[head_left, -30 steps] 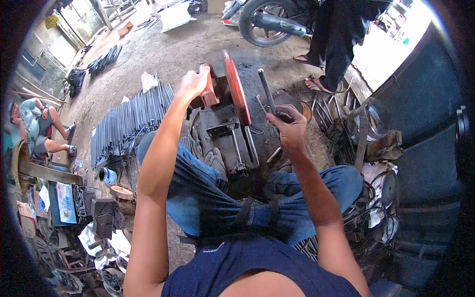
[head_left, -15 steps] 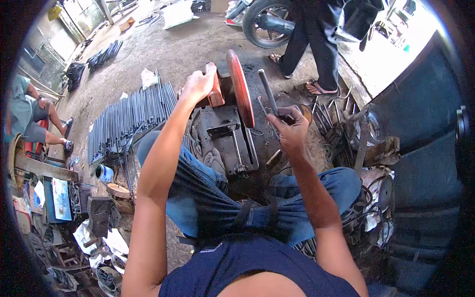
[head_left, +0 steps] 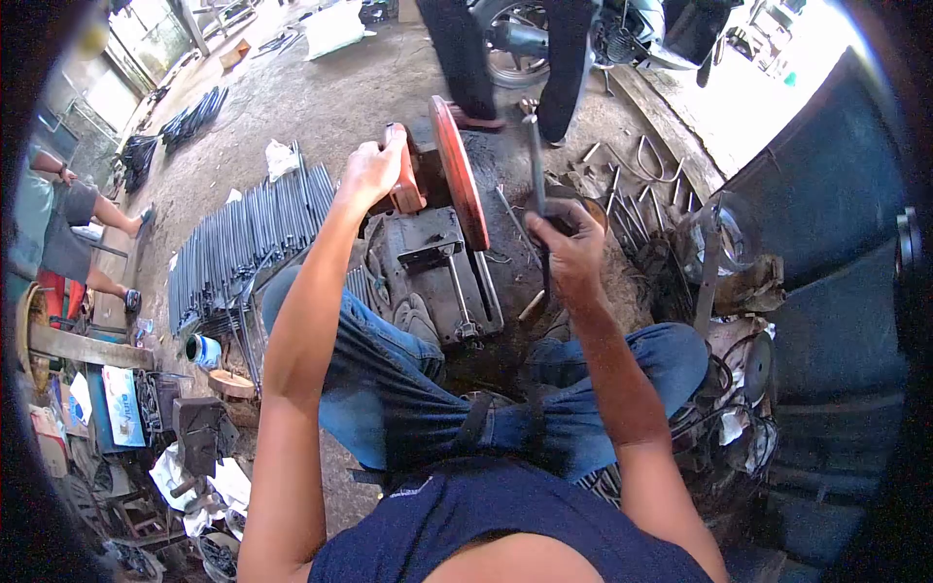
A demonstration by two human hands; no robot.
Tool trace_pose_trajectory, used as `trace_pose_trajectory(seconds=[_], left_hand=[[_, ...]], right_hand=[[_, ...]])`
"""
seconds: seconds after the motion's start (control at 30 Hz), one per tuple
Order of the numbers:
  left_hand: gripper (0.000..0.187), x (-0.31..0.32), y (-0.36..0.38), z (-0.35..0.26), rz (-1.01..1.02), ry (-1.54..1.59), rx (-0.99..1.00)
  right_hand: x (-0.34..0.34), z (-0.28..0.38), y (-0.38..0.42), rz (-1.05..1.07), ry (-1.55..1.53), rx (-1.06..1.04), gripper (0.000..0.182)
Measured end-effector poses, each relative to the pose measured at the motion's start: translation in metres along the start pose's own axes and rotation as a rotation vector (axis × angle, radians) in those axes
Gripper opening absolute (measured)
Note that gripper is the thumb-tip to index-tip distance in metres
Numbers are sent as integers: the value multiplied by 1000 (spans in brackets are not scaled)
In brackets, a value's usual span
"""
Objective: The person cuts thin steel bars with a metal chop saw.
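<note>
In the head view, my left hand (head_left: 372, 175) is closed on the red handle (head_left: 408, 185) of a cut-off saw, left of its round red disc guard (head_left: 461, 180). The saw's metal base (head_left: 428, 282), with its clamp screw (head_left: 461, 291), sits on the ground between my legs. My right hand (head_left: 573, 251) grips a dark metal tube (head_left: 537, 170), held nearly upright to the right of the guard. The tube's lower part is partly covered by my fingers. A thinner rod (head_left: 509, 209) stands just left of that hand.
A wide stack of dark tubes (head_left: 248, 228) lies to the left. Another person's legs (head_left: 559, 78) stand close beyond the saw, near a motorbike (head_left: 515, 39). Bent metal pieces (head_left: 646, 189) lie at right, beside a large dark sheet (head_left: 826, 262). Someone sits at far left (head_left: 73, 209).
The other person's legs have stepped left, closer behind the saw. The tube in my right hand has turned more upright. My left hand stays on the handle; the view has shifted slightly.
</note>
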State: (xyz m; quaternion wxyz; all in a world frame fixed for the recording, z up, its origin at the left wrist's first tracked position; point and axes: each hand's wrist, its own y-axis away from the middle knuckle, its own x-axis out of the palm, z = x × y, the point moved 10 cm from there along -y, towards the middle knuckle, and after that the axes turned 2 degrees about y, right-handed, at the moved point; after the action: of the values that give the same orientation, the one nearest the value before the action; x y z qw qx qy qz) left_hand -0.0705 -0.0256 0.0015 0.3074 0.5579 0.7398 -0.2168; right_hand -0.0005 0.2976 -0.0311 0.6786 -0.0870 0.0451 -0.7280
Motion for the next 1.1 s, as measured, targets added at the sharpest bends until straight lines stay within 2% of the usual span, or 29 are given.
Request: trace_pose_trajectory(seconds=[0.1, 0.17, 0.23, 0.3, 0.33, 0.37, 0.43, 0.47, 0.5, 0.57, 0.63, 0.7, 0.73, 0.83, 0.87, 0.9, 0.97, 1.03, 1.1], left_hand=[[77, -2, 2, -3, -32, -16, 22], [76, -6, 8, -7, -31, -30, -21], [75, -11, 6, -10, -95, -50, 43], [72, -16, -1, -8, -149, -71, 95], [67, -23, 3, -17, -195, -21, 180], [61, -27, 6, -20, -186, 14, 189], [57, -40, 5, -18, -297, 150, 164], [52, -49, 7, -20, -350, 244, 186], [52, -52, 2, -19, -356, 244, 193], [47, -59, -7, -11, -361, 430, 274], [45, -59, 0, -18, -375, 444, 268], [44, -59, 22, -41, -417, 390, 339], [42, -59, 26, -47, -440, 302, 355], [38, -43, 37, -62, -408, 299, 410], [34, -40, 46, -73, -423, 281, 499], [31, -34, 49, -78, -406, 253, 523], [30, -25, 57, -87, -386, 245, 569], [26, -16, 65, -95, -364, 253, 601], [30, -1, 68, -96, -238, 261, 496]], right_hand=[[-16, 12, -12, -31, -114, 11, 23], [-44, 4, -23, -127, -311, 156, 25], [-77, -13, -40, -274, -646, 244, 18], [-100, 0, -51, -218, -947, 164, 9], [-104, -10, -60, -93, -1175, 223, 9], [-119, -26, -64, -99, -1169, 217, 9], [-125, -25, -64, -84, -1298, 199, 14], [-143, -41, -61, -323, -1200, 228, 26], [-132, -19, -56, -317, -1206, 221, 26], [-116, 1, -34, -455, -1065, 391, 35], [-133, -32, -44, -383, -1045, 416, 39], [-128, -40, -65, -38, -1073, 292, 39], [-131, -41, -56, -273, -1013, 383, 35], [-124, -44, -51, -318, -1045, 412, 33], [-124, -49, -50, -344, -1023, 439, 30], [-127, -56, -51, -343, -1025, 440, 30], [-112, -52, -62, -12, -1200, 350, 36], [-104, -46, -57, -29, -1189, 375, 34], [-96, -38, -50, -46, -1175, 398, 32]])
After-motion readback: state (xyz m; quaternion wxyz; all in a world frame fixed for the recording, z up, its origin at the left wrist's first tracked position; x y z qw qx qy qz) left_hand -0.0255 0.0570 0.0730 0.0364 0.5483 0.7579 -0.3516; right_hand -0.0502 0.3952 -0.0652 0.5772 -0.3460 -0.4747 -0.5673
